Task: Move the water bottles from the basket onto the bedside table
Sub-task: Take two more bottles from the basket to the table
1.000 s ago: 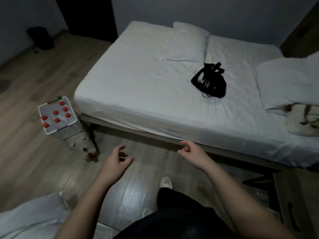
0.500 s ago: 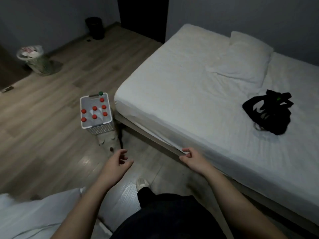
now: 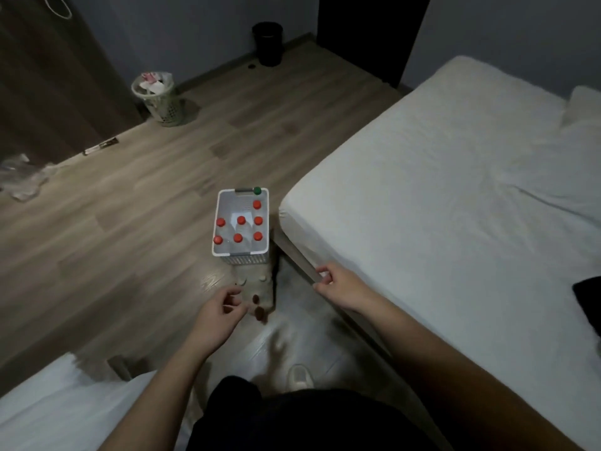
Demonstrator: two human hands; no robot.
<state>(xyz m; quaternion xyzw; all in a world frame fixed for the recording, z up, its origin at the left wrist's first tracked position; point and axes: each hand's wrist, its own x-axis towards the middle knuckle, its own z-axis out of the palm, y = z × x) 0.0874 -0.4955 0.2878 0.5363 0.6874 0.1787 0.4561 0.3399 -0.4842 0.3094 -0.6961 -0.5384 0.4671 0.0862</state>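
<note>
A white plastic basket (image 3: 224,193) stands on the wooden floor by the corner of the bed. Inside it stand several clear water bottles (image 3: 241,220) with red caps, and one green cap (image 3: 257,190) shows at its far rim. My left hand (image 3: 221,312) hovers below the basket, fingers loosely curled and holding nothing. My right hand (image 3: 335,281) is near the bed frame's edge, fingers half bent and empty. No bedside table is in view.
A large bed with a white sheet (image 3: 455,190) fills the right side. A light waste basket (image 3: 159,97) and a black bin (image 3: 268,42) stand by the far wall. A patterned object (image 3: 257,288) lies on the floor under the basket. White fabric (image 3: 65,405) sits at bottom left.
The view has swung left and moved closer, so the basket now sits in the middle. Both hands stay out in front, empty, now nearer to the basket.
</note>
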